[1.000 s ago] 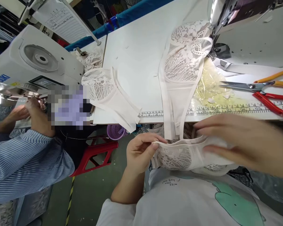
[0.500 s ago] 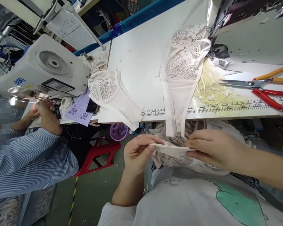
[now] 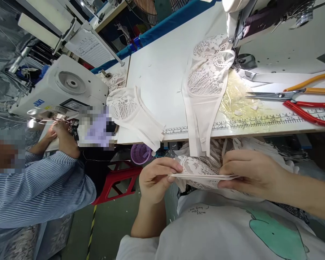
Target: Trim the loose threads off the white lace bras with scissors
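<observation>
Between my two hands a pale edge of a lace bra piece (image 3: 200, 176) is stretched out level, just below the table's front edge. My left hand (image 3: 157, 177) pinches its left end between thumb and fingers. At the other end, my right hand (image 3: 242, 169) grips the strip with its fingers closed. More cream lace fabric (image 3: 203, 162) bunches behind the strip, over my lap. In front of me, a lace bra part (image 3: 206, 79) lies on the table with its upper end by the sewing machine (image 3: 233, 21) and its lower end hanging over the edge.
Another lace bra piece (image 3: 127, 108) lies left on the white table (image 3: 162, 72). Scissors (image 3: 281, 95) with orange and red handles rest right, near a printed ruler (image 3: 233, 125). A co-worker in a striped sleeve (image 3: 51, 180) works at a JUKI machine (image 3: 67, 83). A purple basket (image 3: 141, 153) stands below.
The strip between my hands is now longer and straighter, and my right hand has shifted slightly right. The whole view has tilted slightly.
</observation>
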A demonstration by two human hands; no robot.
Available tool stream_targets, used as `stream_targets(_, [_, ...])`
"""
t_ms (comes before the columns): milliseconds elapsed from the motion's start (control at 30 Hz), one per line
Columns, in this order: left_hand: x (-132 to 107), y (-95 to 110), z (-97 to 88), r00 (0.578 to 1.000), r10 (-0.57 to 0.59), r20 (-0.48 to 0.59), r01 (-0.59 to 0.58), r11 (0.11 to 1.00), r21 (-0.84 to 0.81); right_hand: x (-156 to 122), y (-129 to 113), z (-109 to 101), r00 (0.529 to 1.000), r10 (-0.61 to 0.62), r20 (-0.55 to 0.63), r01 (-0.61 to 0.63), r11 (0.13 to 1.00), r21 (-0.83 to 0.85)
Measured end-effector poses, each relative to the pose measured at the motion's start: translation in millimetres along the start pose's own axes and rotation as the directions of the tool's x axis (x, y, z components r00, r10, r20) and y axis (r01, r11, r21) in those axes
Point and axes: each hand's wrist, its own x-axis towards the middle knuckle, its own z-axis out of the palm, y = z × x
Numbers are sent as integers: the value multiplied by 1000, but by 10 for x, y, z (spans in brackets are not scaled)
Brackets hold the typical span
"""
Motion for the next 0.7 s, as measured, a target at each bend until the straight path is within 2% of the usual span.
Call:
stream_targets(100, [31, 32, -45, 1000, 16, 2, -16, 998, 56, 10, -71, -70, 999, 18, 44, -19, 1000, 20])
stream_targets(233, [81, 89, -126, 998, -13, 65, 6, 995, 102, 47, -135, -169, 993, 5, 116, -8, 1000, 26])
stream_targets(333, [118, 126, -146, 993, -67, 92, 61, 996, 65, 77, -132, -186, 996, -28, 90, 32, 999, -37])
stream_targets(433, [172, 176, -133, 989, -95, 112, 96, 995, -2, 117, -144, -189, 996, -90, 22, 93, 981, -169])
stream_targets(600, [277, 315, -116, 994, 58, 97, -69, 991, 112, 210, -244, -262, 976, -209, -60, 177, 923, -342])
stream_targets(700, [300, 371, -103, 991, 68, 113, -81, 990, 119, 245, -272, -325, 970, -234, -60, 193, 900, -392])
